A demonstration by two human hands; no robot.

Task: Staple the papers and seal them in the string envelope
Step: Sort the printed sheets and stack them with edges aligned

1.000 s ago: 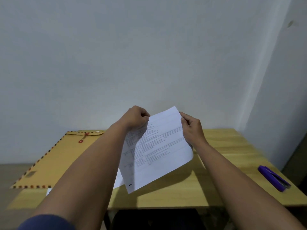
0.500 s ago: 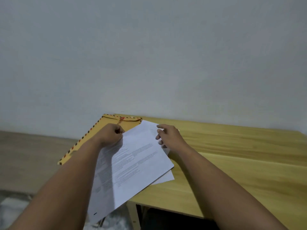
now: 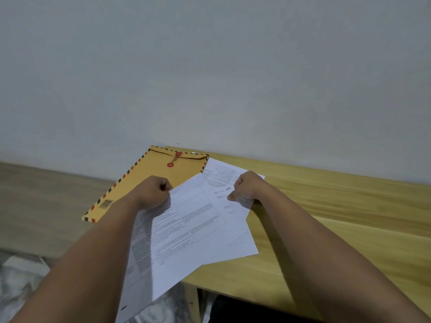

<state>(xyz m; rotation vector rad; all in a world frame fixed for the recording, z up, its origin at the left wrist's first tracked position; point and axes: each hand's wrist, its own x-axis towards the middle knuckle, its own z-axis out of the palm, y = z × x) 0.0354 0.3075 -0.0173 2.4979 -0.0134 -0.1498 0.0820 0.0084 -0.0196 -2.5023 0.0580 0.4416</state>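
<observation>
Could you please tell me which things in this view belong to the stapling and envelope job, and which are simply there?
Belonging to the job:
printed sheets, gripped by left hand and right hand
string envelope, flap shut

Simply there:
wooden table
grey wall

No stapler is in view.

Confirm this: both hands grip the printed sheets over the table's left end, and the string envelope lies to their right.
Wrong side. In the head view the string envelope lies left of the printed sheets, past the left hand. The rest stands: left hand and right hand grip the sheets over the table.
</observation>
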